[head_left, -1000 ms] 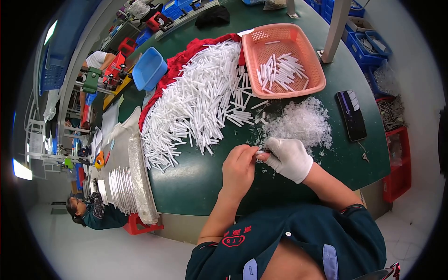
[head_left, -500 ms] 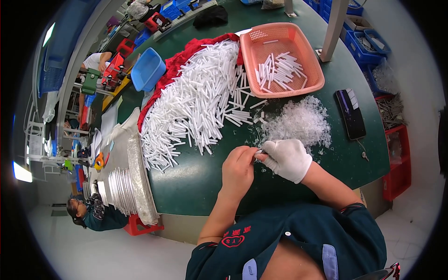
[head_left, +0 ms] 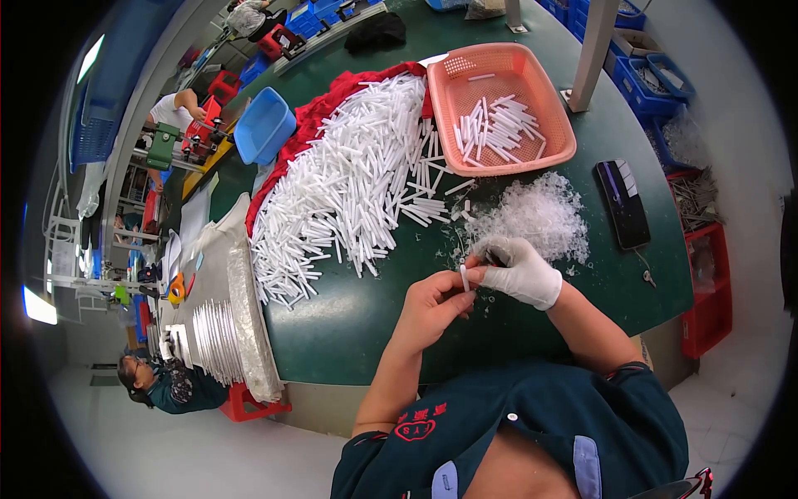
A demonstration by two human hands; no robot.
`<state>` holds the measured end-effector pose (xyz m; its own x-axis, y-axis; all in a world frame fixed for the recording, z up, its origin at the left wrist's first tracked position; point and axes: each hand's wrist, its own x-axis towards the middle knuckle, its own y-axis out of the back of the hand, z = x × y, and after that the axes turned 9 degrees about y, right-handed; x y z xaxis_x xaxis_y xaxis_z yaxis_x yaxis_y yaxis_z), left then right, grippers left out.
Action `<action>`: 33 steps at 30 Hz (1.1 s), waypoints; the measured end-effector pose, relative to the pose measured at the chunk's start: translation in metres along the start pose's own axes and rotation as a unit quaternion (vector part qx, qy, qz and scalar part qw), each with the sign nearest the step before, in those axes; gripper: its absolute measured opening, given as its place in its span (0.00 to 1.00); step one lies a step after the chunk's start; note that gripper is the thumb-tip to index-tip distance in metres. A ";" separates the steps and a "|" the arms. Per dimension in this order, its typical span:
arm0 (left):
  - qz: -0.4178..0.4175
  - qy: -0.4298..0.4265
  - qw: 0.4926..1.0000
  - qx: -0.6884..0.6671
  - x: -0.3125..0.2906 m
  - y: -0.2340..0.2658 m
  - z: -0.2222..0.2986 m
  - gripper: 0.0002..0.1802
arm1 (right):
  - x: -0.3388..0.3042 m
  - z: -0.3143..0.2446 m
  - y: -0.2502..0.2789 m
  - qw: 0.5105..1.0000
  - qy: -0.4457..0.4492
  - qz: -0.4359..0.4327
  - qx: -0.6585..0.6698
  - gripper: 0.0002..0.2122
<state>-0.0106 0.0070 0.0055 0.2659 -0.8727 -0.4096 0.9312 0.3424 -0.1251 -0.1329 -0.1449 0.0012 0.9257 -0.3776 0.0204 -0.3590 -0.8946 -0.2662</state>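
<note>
A short white plastic tube (head_left: 465, 277) stands upright between my two hands, in front of the shavings. My bare left hand (head_left: 432, 309) pinches it from the left between thumb and fingers. My right hand (head_left: 519, 273) wears a white glove with bare fingertips showing, and its closed fingers meet the tube from the right. Something dark sits in the curl of the glove, too hidden to name. Just beyond lies a heap of clear, curly plastic shavings (head_left: 540, 218). To the left spreads a large pile of similar white tubes (head_left: 349, 170) on a red cloth (head_left: 320, 104).
An orange basket (head_left: 559, 125) holding several tubes stands beyond the shavings. On the right lie a black phone (head_left: 622, 204) and a small key (head_left: 649, 277). A blue basin (head_left: 264, 125) and metal rods (head_left: 218, 341) are left. A co-worker (head_left: 170, 382) sits at lower left.
The tube has turned upright and shows more clearly between my fingers. My left hand has opened out slightly lower, and my gloved right hand has rolled, showing its curled inner side.
</note>
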 end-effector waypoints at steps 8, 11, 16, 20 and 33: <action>-0.052 0.037 0.987 -0.150 -0.002 0.004 -0.001 0.17 | 0.004 -0.010 0.006 0.991 -0.002 0.134 0.025 0.09; -0.049 0.038 0.987 -0.148 -0.002 0.006 0.000 0.17 | 0.003 -0.019 0.015 0.983 -0.042 0.167 0.061 0.06; -0.037 0.035 0.986 -0.158 -0.002 0.006 0.002 0.17 | 0.006 0.005 0.021 0.983 0.056 0.151 -0.087 0.10; -0.032 0.043 0.987 -0.151 -0.001 0.008 0.005 0.18 | 0.005 -0.005 0.015 0.964 0.034 0.088 -0.250 0.10; -0.011 0.048 0.984 -0.169 0.003 0.010 0.003 0.15 | 0.006 0.006 0.017 0.991 -0.027 0.062 -0.115 0.08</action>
<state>0.0003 0.0064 0.0055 0.2069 -0.8502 -0.4841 0.7963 0.4338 -0.4216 -0.1323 -0.1605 -0.0091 0.8754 -0.4806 -0.0526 -0.4826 -0.8750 -0.0371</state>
